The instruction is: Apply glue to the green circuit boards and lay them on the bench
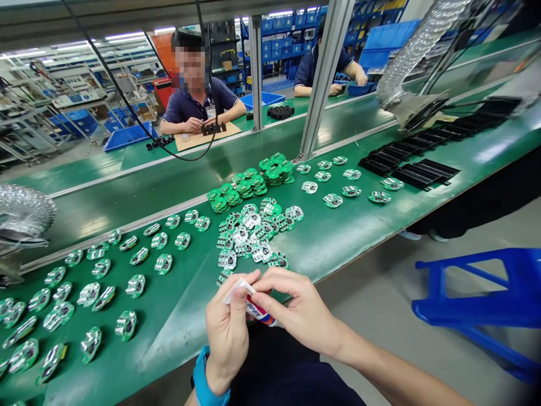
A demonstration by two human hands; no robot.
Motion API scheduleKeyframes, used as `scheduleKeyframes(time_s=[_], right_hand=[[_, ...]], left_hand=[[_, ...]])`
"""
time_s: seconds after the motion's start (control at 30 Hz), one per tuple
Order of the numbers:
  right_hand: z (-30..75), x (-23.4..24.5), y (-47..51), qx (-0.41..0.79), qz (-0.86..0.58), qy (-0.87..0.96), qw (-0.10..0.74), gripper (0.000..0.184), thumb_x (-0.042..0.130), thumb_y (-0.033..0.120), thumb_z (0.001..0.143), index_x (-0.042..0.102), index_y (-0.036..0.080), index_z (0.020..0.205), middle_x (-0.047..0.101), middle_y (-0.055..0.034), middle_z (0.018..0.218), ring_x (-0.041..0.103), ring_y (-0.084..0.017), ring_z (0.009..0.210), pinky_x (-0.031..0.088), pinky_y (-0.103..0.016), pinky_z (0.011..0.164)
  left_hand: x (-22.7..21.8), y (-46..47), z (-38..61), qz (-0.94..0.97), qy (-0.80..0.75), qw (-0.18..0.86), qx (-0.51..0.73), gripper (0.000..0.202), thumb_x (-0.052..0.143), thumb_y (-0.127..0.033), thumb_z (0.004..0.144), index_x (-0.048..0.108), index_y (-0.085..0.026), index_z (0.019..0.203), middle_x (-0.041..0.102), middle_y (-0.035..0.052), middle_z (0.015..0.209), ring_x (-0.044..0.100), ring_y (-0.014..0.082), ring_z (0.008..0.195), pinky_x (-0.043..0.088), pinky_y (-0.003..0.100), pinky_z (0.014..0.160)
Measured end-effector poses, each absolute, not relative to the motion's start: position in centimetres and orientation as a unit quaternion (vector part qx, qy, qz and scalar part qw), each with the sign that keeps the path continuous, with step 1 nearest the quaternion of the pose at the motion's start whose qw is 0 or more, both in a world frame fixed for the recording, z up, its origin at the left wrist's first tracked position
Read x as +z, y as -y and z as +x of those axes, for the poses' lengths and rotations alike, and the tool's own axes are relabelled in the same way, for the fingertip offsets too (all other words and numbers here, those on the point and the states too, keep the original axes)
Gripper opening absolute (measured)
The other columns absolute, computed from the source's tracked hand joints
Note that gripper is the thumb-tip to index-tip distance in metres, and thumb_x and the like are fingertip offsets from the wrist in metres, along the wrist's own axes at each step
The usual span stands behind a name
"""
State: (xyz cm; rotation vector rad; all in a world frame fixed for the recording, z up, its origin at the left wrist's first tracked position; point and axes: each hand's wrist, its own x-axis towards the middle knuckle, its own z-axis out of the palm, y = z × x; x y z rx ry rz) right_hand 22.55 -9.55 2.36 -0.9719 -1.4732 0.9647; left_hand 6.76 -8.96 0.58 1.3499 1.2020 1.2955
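Observation:
A small squeeze tube [262, 314], white with red and blue printing, is between my hands, just off the table's front edge. My left hand [227, 327] is closed around the tube, its thumb pressed on the white end. The fingers of my right hand [306, 310] pinch the tube from the other side; part of it is hidden behind them. Just beyond my fingers lies a loose heap of green and white circuit boards [253, 234]. Behind that heap, more circuit boards [243, 187] are stacked green side up.
Circuit boards [99, 268] stand spread over the left of the green table [177, 316]; several more [350, 175] lie right. Black trays [422, 172] line the far right. Flexible ducts [25, 214] hang at both sides. A blue stool [486, 310] stands right. Two people work across the bench.

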Motion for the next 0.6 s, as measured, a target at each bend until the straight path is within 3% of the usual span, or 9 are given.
scheduleKeyframes(time_s=[0.07,0.2,0.3,0.43,0.53,0.6], right_hand=[[23.0,2.1,9.5,0.425,-0.411,0.610,0.528,0.014,0.071,0.031,0.101,0.083,0.024,0.104,0.078,-0.0048,0.097,0.073,-0.019,0.091,0.059,-0.031,0.083],[23.8,1.8,9.6,0.447,-0.423,0.612,0.497,0.015,0.071,0.032,0.101,0.082,0.026,0.109,0.078,-0.0045,0.102,0.072,-0.020,0.095,0.059,-0.032,0.082],[24.4,1.6,9.7,0.432,-0.436,0.618,0.491,0.013,0.071,0.029,0.101,0.083,0.027,0.106,0.079,-0.0032,0.101,0.072,-0.020,0.097,0.057,-0.033,0.087],[25.6,1.0,9.3,0.433,-0.443,0.622,0.480,0.014,0.070,0.032,0.102,0.083,0.026,0.105,0.079,-0.0033,0.099,0.073,-0.019,0.092,0.058,-0.032,0.083],[27.5,-0.2,8.5,0.350,-0.485,0.631,0.494,0.018,0.071,0.038,0.102,0.081,0.023,0.102,0.078,-0.0056,0.098,0.074,-0.021,0.092,0.060,-0.035,0.082],[28.9,-1.6,7.9,0.263,-0.523,0.652,0.481,0.024,0.074,0.043,0.099,0.078,0.023,0.113,0.078,-0.0085,0.109,0.073,-0.025,0.101,0.060,-0.042,0.090]], left_hand=[[0.2,8.6,7.1,0.472,-0.509,0.476,0.540,0.057,0.065,-0.069,0.094,0.084,-0.017,0.105,0.079,0.0120,0.091,0.060,0.0146,0.055,0.049,0.027,0.050],[0.3,7.8,8.1,0.371,-0.521,0.500,0.584,0.065,0.061,-0.075,0.093,0.082,-0.015,0.106,0.081,0.0132,0.099,0.056,0.0103,0.054,0.048,0.025,0.051],[0.7,7.5,9.0,0.366,-0.499,0.552,0.559,0.071,0.065,-0.080,0.087,0.082,-0.013,0.105,0.080,0.0129,0.089,0.055,0.0096,0.051,0.046,0.023,0.048],[0.8,7.0,9.2,0.347,-0.493,0.614,0.509,0.072,0.070,-0.080,0.083,0.081,-0.010,0.097,0.079,0.0138,0.082,0.050,0.0076,0.042,0.040,0.021,0.041],[1.0,6.1,8.0,0.320,-0.511,0.588,0.539,0.072,0.069,-0.079,0.085,0.079,-0.010,0.104,0.081,0.0154,0.087,0.052,0.0081,0.043,0.039,0.020,0.041],[1.2,5.4,7.1,0.301,-0.521,0.564,0.566,0.071,0.070,-0.077,0.085,0.076,-0.011,0.109,0.081,0.0145,0.085,0.053,0.0087,0.044,0.039,0.020,0.041]])
